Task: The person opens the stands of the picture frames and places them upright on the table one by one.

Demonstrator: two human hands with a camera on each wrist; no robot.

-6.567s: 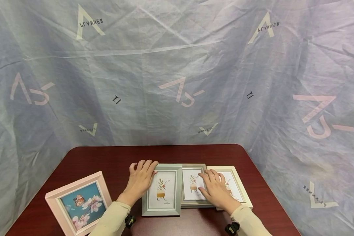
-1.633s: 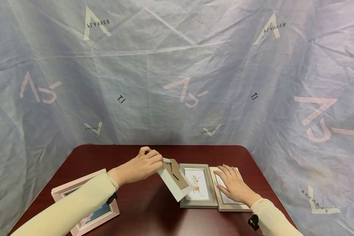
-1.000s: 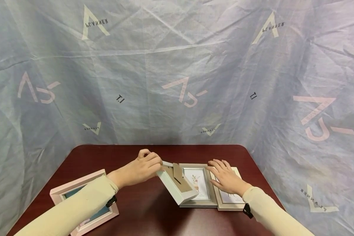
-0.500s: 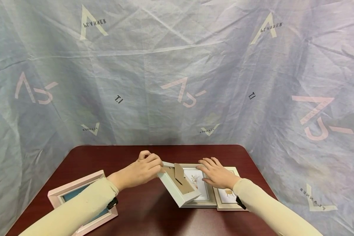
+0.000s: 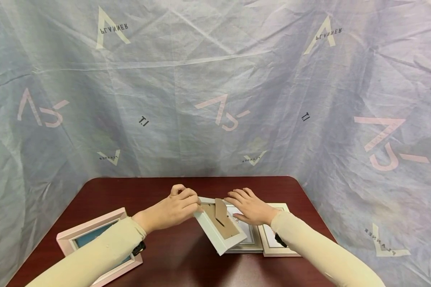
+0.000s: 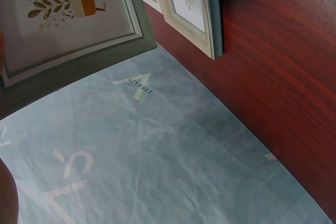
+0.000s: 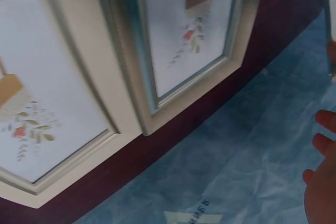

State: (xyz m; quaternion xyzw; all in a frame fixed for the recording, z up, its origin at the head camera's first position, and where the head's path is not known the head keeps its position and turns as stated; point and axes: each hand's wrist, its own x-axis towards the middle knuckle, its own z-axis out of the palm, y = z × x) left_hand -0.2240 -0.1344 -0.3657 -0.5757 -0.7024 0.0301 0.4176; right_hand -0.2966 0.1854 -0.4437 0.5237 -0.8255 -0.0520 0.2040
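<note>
My left grip (image 5: 176, 209) holds the tilted frame (image 5: 228, 229). Right grip (image 5: 251, 208), fingers outstretched, nearer its stand leg (image 5: 220, 208), just rightward.

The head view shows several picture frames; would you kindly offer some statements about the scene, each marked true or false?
1. The left hand grips a tilted pale green picture frame. True.
2. That frame's picture faces the head camera. False: its brown back, with a stand, does.
3. The right hand clutches the pink picture frame. False: the right hand has its fingers extended near the stand, and the pink picture frame is partly hidden by the left sleeve.
4. The cream picture frame lies face up. True.
5. The backdrop is unprinted. False: the backdrop bears printed lettering.
</note>
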